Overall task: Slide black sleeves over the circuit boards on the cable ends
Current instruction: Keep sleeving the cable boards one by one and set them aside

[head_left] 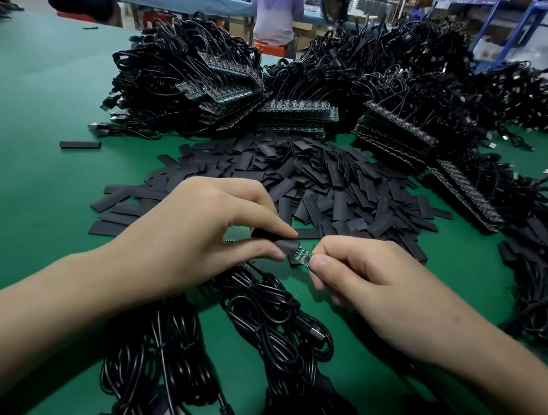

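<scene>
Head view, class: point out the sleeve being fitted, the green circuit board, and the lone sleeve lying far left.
Sleeve being fitted (286, 244): head view, its end nearest the board.
Circuit board (303, 256): head view, bare green face.
Lone sleeve (80, 144): head view, its middle.

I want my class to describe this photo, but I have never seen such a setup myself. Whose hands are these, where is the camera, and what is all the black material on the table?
There is no machine here. A person works with bare hands, and the single picture comes from a camera worn on their head, looking forward and down.

The left hand pinches a black sleeve. The right hand pinches a small green circuit board. The sleeve already covers part of the board.

On the green table, just beyond the hands, lies a pile of loose sleeves. Behind it are stacks of boards with black cables attached. Coiled cables lie nearest the person. Other people are in the background.
</scene>
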